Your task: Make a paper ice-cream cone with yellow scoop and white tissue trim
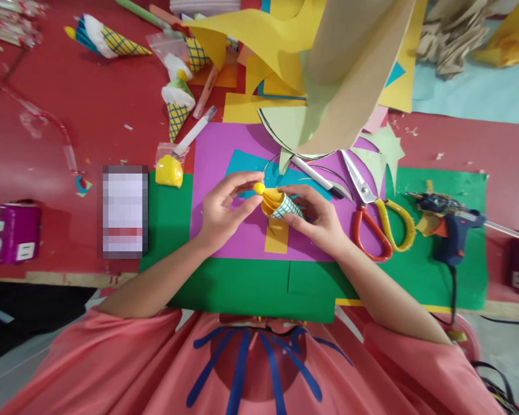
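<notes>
My right hand (318, 219) grips a small paper ice cream cone (289, 207), white with a blue grid, lying tilted with its mouth to the left. Yellow folded paper (271, 202) fills that mouth. At its upper left sits a small yellow ball (259, 188), pinched between the thumb and fingers of my left hand (227, 207). Whether the ball is fixed to the yellow paper I cannot tell. Beneath both hands lie a purple sheet (233, 245) and a blue piece of paper (242, 161).
Scissors (365, 202) and a glue gun (454, 230) lie to the right. A marker (315, 176) rests beyond my hands, under a curled beige sheet (354, 75). Finished-looking paper cones (121, 43), a bag of yellow clay (169, 171) and a phone-like blurred rectangle (124, 210) are on the left.
</notes>
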Demonstrator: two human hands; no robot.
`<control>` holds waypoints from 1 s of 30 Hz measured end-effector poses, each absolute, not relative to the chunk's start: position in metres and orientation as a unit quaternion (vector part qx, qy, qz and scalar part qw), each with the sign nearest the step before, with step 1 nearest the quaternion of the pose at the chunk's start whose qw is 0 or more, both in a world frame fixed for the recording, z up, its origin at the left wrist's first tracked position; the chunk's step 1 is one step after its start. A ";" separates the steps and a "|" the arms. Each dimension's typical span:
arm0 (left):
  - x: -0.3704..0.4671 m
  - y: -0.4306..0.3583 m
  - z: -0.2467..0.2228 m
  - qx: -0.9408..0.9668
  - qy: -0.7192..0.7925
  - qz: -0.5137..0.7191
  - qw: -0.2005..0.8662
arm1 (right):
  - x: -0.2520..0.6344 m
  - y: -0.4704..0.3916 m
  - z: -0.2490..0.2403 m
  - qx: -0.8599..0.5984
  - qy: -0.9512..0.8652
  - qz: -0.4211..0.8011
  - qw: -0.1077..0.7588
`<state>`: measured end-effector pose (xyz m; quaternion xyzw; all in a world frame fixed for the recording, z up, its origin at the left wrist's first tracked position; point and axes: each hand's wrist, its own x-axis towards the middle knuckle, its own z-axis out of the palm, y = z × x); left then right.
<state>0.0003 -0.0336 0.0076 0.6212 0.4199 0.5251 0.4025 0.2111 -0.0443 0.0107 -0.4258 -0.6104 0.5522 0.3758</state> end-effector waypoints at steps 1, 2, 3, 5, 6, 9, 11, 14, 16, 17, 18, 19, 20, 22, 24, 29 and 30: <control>0.000 -0.034 0.008 0.626 0.422 0.522 0.397 | 0.211 -0.044 0.011 -0.425 -0.612 0.551 0.376; 0.001 -0.034 0.009 0.630 0.424 0.520 0.391 | 0.211 -0.044 0.010 -0.424 -0.613 0.550 0.376; 0.001 -0.034 0.009 0.632 0.426 0.519 0.388 | 0.211 -0.044 0.009 -0.423 -0.612 0.552 0.377; 0.000 -0.034 0.009 0.627 0.425 0.517 0.399 | 0.211 -0.044 0.008 -0.420 -0.603 0.562 0.380; 0.000 -0.034 0.008 0.624 0.422 0.514 0.411 | 0.210 -0.044 0.007 -0.417 -0.596 0.568 0.384; -0.001 -0.032 0.005 0.625 0.407 0.510 0.429 | 0.209 -0.044 0.003 -0.417 -0.578 0.577 0.399; -0.002 -0.031 0.003 0.626 0.405 0.516 0.422 | 0.208 -0.043 0.002 -0.419 -0.578 0.568 0.410; -0.003 -0.029 0.001 0.604 0.411 0.552 0.402 | 0.209 -0.040 0.001 -0.446 -0.607 0.504 0.423; -0.004 -0.027 0.003 0.581 0.421 0.588 0.373 | 0.210 -0.037 0.001 -0.483 -0.630 0.435 0.424; -0.005 -0.025 0.004 0.572 0.426 0.605 0.355 | 0.211 -0.036 0.000 -0.499 -0.640 0.404 0.422; -0.007 -0.023 0.006 0.563 0.429 0.621 0.336 | 0.212 -0.035 0.000 -0.509 -0.648 0.381 0.418; -0.008 -0.020 0.008 0.557 0.428 0.636 0.319 | 0.213 -0.034 -0.001 -0.516 -0.655 0.364 0.415; -0.010 -0.016 0.010 0.552 0.422 0.651 0.306 | 0.213 -0.034 -0.001 -0.519 -0.662 0.351 0.411; -0.015 -0.008 0.014 0.535 0.410 0.678 0.292 | 0.214 -0.033 -0.003 -0.519 -0.673 0.335 0.406; -0.021 0.001 0.017 0.527 0.409 0.687 0.287 | 0.214 -0.032 -0.005 -0.517 -0.685 0.320 0.401; -0.038 0.021 0.028 0.490 0.401 0.720 0.285 | 0.213 -0.031 -0.006 -0.510 -0.712 0.290 0.386; -0.043 0.024 0.033 0.497 0.399 0.718 0.280 | 0.213 -0.031 -0.006 -0.509 -0.714 0.287 0.386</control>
